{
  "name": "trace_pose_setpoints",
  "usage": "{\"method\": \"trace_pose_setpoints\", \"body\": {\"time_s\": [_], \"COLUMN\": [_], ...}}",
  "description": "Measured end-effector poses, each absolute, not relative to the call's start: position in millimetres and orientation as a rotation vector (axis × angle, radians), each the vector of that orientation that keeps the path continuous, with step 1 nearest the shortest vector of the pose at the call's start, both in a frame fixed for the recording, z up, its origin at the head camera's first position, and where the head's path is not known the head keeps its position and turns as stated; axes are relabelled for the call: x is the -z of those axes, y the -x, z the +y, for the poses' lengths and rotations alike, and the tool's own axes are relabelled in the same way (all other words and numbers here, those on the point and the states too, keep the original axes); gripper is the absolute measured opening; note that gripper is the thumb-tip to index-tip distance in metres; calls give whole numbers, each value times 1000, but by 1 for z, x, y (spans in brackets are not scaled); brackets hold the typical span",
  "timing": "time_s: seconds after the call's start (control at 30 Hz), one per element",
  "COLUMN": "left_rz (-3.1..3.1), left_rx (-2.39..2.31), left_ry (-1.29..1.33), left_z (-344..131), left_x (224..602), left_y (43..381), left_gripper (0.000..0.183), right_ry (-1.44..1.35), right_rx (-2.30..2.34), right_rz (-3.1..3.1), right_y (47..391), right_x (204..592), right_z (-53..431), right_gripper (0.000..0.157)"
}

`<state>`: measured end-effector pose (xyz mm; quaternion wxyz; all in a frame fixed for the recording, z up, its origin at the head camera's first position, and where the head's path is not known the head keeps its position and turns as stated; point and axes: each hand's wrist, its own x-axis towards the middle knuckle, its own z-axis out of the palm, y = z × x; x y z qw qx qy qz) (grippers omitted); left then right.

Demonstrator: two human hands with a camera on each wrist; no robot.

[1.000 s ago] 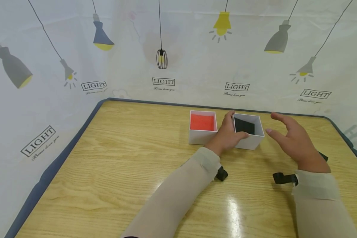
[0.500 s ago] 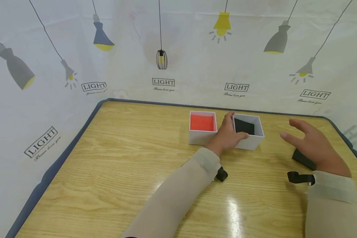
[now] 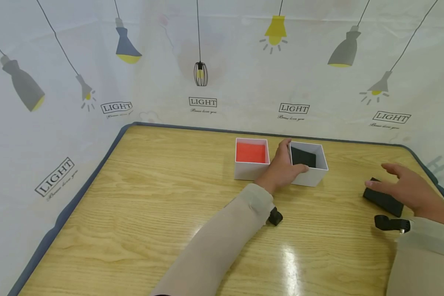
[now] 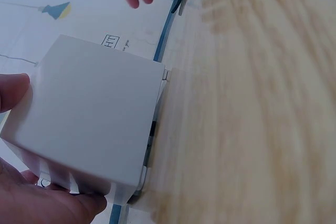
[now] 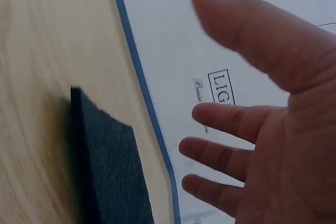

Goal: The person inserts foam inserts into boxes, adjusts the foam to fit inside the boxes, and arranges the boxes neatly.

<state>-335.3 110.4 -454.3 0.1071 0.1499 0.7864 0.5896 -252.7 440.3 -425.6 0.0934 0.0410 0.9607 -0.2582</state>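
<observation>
My left hand (image 3: 280, 170) grips the left side of a white open-topped box (image 3: 311, 177), thumb over its front rim. Inside that box lies a black piece (image 3: 303, 157), seemingly foam. In the left wrist view the box (image 4: 94, 114) fills much of the picture, with thumb and fingers at its edges. Over to the right, my right hand (image 3: 410, 187) hovers above a flat black foam block (image 3: 382, 199) on the table. Its fingers are spread and hold nothing. The right wrist view shows the foam block (image 5: 113, 166) apart from the hand (image 5: 273, 140).
Just left of my left hand stands a second white box (image 3: 251, 170) with a red piece (image 3: 250, 153) inside. The wooden table (image 3: 151, 197) meets a lamp-printed white curtain (image 3: 237, 82) along its back and sides. Black straps sit at both wrists.
My right hand has moved right and toward me, away from the white box to above the black foam block, which has come into fuller view. The left hand keeps its grip on the box.
</observation>
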Motion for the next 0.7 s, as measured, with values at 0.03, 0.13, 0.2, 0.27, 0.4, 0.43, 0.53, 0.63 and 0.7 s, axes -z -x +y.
{"method": "trace_pose_setpoints", "body": {"time_s": [0.03, 0.13, 0.2, 0.27, 0.4, 0.43, 0.53, 0.63, 0.7], "left_rz": [2314, 2310, 2305, 2303, 2305, 2306, 2304, 2302, 2299], "left_rx": [-1737, -1737, -1737, -1736, -1732, -1730, -1729, -1734, -1738], "left_ry": [-442, -436, -429, -428, -432, -433, -426, -431, -434], "left_z": [110, 111, 111, 111, 111, 111, 110, 109, 109], "left_x": [455, 455, 456, 455, 454, 454, 455, 455, 454], "left_y": [335, 336, 336, 336, 335, 335, 335, 335, 335], "left_gripper": [95, 95, 95, 95, 95, 95, 95, 95, 95], "right_ry": [-134, -160, -171, -172, -189, -192, -217, -233, -243], "right_rx": [741, 653, 619, 592, 580, 579, 585, 587, 601], "right_rz": [2843, 2829, 2820, 2808, 2758, 2746, 2716, 2692, 2667], "right_y": [252, 250, 247, 245, 243, 243, 241, 240, 241], "right_x": [427, 431, 432, 435, 437, 437, 433, 431, 432], "right_z": [443, 450, 455, 463, 474, 476, 475, 474, 474], "right_gripper": [112, 116, 118, 119, 123, 124, 126, 126, 126]}}
